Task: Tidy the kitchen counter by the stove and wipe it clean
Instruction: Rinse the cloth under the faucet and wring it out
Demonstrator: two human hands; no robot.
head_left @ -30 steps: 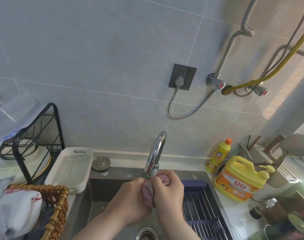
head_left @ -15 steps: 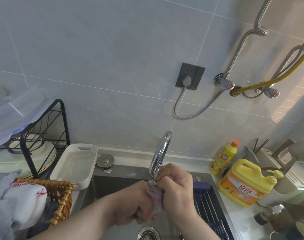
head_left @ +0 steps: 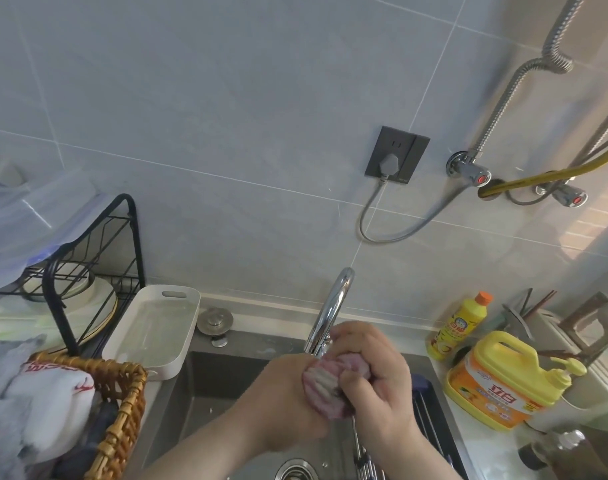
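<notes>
A bunched pink and white striped cloth is squeezed between both my hands over the dark sink, just under the spout of the chrome tap. My left hand grips the cloth from the left. From the right, my right hand curls its fingers over the top of the cloth. Most of the cloth is hidden inside the two fists.
A white tray and black dish rack stand left of the sink, a wicker basket with cloths in front. Yellow detergent jug and small yellow bottle stand right. A drain rack lies in the sink.
Both hands have kept wringing the cloth under the tap, the right hand twisting over its top. The view has shifted slightly.
</notes>
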